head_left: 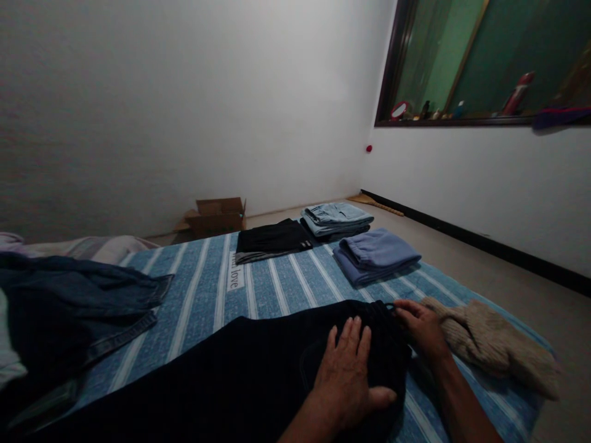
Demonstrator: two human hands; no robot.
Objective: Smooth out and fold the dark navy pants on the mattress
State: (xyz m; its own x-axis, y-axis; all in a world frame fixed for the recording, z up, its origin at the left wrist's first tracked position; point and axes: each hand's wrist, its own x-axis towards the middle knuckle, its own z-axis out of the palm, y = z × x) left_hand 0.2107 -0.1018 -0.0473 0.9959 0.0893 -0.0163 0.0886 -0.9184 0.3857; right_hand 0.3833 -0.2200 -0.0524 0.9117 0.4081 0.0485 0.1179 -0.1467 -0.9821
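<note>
Far side of the striped sheet (263,280) has flat, neatly folded pcs: black garment (272,235) w/ a grey layer under it, lt-blue jeans (339,214) atop darker cloth just beside, & periwinkle trousers (388,249) a bit nearer, on the right. Those look done, i.e. squared up & set down. Dark trousers (258,363) aren't folded: spread near side, legs running off to near left, waistband w/ a cord loop toward the right. Denim garment (74,289) at left lies loose & bunched, also unfolded; beige knit item (498,338) at right edge is rumpled. So approx. partway, I'd judge; exact no. of pcs remaining can't be told.

Dark trousers look v. dark, navy or black, mostly smooth, gathered at the waist, w/ faint curved stitching near the left hand (344,369). That hand is open, palm down, fingers slightly apart, pressing flat on the cloth & gripping nothing. Right hand (422,326) has its fingers curled, tips closed on the waistband edge by the cord loop.
</note>
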